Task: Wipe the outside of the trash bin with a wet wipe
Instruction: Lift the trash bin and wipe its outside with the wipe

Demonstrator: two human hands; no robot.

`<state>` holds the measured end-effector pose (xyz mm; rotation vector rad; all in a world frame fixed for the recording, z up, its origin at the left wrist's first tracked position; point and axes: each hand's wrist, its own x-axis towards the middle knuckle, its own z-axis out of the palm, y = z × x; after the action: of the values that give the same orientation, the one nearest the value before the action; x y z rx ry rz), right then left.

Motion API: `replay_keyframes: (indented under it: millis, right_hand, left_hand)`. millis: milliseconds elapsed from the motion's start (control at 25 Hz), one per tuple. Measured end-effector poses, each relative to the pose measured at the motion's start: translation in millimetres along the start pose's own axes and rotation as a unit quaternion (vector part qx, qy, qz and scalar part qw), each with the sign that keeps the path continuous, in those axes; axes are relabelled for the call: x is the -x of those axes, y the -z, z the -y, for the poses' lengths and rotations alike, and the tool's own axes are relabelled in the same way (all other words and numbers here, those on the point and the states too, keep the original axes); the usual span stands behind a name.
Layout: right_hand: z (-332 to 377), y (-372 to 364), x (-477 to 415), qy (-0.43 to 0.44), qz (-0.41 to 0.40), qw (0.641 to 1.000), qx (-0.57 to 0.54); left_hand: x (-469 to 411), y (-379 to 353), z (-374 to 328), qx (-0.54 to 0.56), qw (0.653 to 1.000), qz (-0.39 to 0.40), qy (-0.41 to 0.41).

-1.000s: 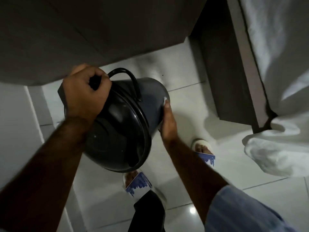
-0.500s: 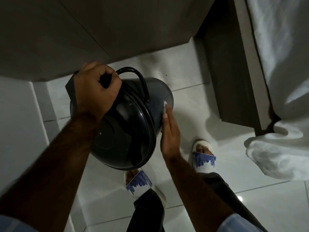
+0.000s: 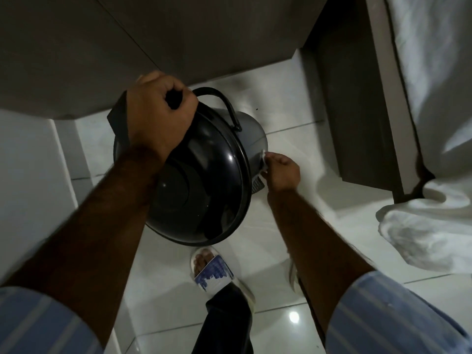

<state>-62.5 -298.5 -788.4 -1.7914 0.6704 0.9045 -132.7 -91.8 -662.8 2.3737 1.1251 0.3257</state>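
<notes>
A round black trash bin [image 3: 204, 185] with a glossy domed lid stands tilted on the white tile floor, its wire handle [image 3: 219, 100] arching over the far side. My left hand [image 3: 159, 116] grips the bin at its upper left edge, fingers closed around the handle's end. My right hand [image 3: 282, 172] presses a small white wet wipe [image 3: 263, 162] against the bin's grey right side wall, fingers bunched on it. A ribbed foot pedal [image 3: 257, 185] shows just below the wipe. Most of the bin's body is hidden under the lid.
A dark cabinet [image 3: 178, 34] overhangs the bin at the top. A bed frame [image 3: 357, 98] with white bedding [image 3: 421, 218] hanging down fills the right. My foot in a white and blue slipper [image 3: 213, 273] stands just below the bin.
My right hand has gone from flat along the bin's side to bunched on the wipe, lower and further right. The left hand keeps its grip; the camera has shifted slightly.
</notes>
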Motion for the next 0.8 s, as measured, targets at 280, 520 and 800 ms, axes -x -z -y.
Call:
replay_keyframes:
  millis: [280, 520, 800]
  right_hand:
    - [-4.2, 40.3, -7.0, -0.086, 0.106, 0.988, -0.073]
    - [-4.6, 45.2, -10.0, -0.093, 0.098, 0.99, -0.036]
    - [24.9, 65.7, -11.7, -0.103, 0.022, 0.989, -0.102]
  left_hand:
    - [-34.4, -43.7, -55.1, -0.044, 0.985, 0.115, -0.119]
    - [-35.4, -82.4, -84.7, -0.111, 0.972, 0.15, -0.145]
    - [-35.2, -93.5, -94.6, -0.139, 0.964, 0.177, -0.143]
